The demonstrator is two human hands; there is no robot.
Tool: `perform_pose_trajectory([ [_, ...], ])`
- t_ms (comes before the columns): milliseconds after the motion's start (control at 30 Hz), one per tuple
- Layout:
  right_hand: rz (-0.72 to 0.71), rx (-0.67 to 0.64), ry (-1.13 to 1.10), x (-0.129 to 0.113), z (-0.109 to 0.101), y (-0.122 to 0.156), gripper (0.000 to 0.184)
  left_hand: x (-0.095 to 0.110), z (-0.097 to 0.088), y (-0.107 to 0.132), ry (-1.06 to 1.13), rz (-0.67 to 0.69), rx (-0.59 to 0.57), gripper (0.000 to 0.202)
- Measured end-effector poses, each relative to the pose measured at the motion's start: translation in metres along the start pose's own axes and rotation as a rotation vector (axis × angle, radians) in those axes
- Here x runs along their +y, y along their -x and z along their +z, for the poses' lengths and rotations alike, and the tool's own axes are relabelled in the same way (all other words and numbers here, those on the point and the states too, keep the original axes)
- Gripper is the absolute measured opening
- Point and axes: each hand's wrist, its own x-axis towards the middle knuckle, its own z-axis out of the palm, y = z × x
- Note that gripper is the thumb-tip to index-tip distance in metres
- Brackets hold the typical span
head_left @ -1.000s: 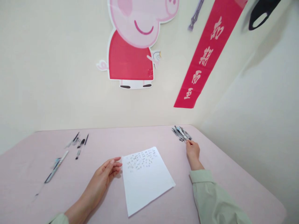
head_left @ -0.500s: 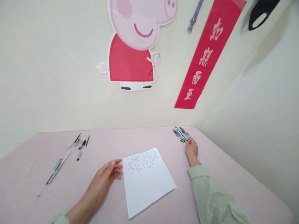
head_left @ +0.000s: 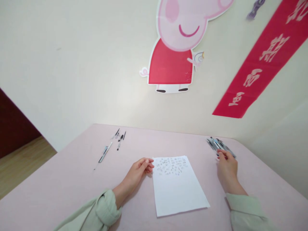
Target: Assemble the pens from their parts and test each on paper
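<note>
A white sheet of paper (head_left: pixel 178 186) with small handwriting near its top lies on the pink table (head_left: pixel 60 186) in front of me. My left hand (head_left: pixel 139 170) rests on the table, its loosely spread fingertips touching the sheet's upper left corner; it holds nothing. My right hand (head_left: pixel 227 166) reaches to the near end of a pile of dark pens (head_left: pixel 218 145) at the back right. Its fingertips are curled onto one pen there.
Several loose pens and pen parts (head_left: pixel 119 137) lie at the back left, with one longer pen (head_left: pixel 105 153) nearer me. The table meets a cream wall with a pig cutout (head_left: pixel 179 48) and a red banner (head_left: pixel 260 67). Wooden floor (head_left: pixel 19 160) shows past the left edge.
The view has swung to the left, bringing the table's left edge and the floor into sight. My right hand has drawn slightly back from the pen pile. The left hand stays at the paper's corner.
</note>
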Motion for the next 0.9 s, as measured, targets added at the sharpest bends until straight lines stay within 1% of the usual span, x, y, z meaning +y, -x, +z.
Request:
perform_pose_trajectory([
  [33,-0.01,-0.076,-0.043,-0.019,0.005,0.011,0.039,0.001,0.001,0.0,-0.01,0.007,-0.007,0.04],
  [67,-0.043,-0.184,-0.084,-0.038,0.011,0.025,0.037,0.001,0.001,0.0,-0.02,0.012,-0.012,0.039],
  [100,-0.072,-0.311,-0.123,-0.057,0.017,0.041,0.036,0.002,0.001,0.0,-0.03,0.018,-0.015,0.038],
  [133,-0.1,-0.468,-0.152,-0.074,0.023,0.059,0.035,0.002,0.002,0.0,-0.04,0.024,-0.017,0.038],
  [167,-0.126,-0.586,-0.179,-0.089,0.03,0.079,0.034,0.002,0.002,0.001,-0.05,0.03,-0.02,0.038],
  [200,-0.162,-0.765,-0.199,-0.102,0.035,0.1,0.032,0.002,0.002,0.001,-0.061,0.036,-0.026,0.038],
  [233,-0.196,-0.876,-0.217,-0.112,0.039,0.12,0.029,0.003,0.002,0.001,-0.071,0.042,-0.033,0.038],
  [300,-0.262,-1.046,-0.224,-0.125,0.045,0.154,0.026,0.003,0.002,0.002,-0.091,0.054,-0.05,0.037],
  [333,-0.307,-1.109,-0.212,-0.128,0.046,0.166,0.024,0.004,0.002,0.002,-0.1,0.059,-0.058,0.036],
  [367,-0.347,-1.143,-0.192,-0.13,0.046,0.175,0.023,0.004,0.002,0.003,-0.109,0.065,-0.064,0.035],
  [433,-0.394,-1.168,-0.166,-0.131,0.046,0.183,0.022,0.005,0.002,0.003,-0.125,0.074,-0.071,0.032],
  [533,-0.371,-1.149,-0.171,-0.129,0.046,0.18,0.022,0.004,0.003,0.003,-0.164,0.073,-0.071,0.027],
  [600,-0.358,-1.14,-0.18,-0.128,0.046,0.176,0.022,0.002,0.004,0.004,-0.234,0.076,-0.079,0.022],
  [700,-0.363,-1.14,-0.19,-0.127,0.046,0.175,0.022,0.0,0.005,0.009,-0.422,0.127,-0.125,0.016],
  [800,-0.359,-1.147,-0.202,-0.126,0.045,0.176,0.022,0.001,0.002,0.013,-0.635,0.195,-0.151,0.016],
  [833,-0.357,-1.15,-0.205,-0.126,0.045,0.176,0.022,0.002,-0.001,0.014,-0.709,0.218,-0.135,0.016],
  [900,-0.355,-1.157,-0.205,-0.125,0.045,0.175,0.022,0.007,-0.012,0.014,-0.881,0.274,-0.049,0.015],
])
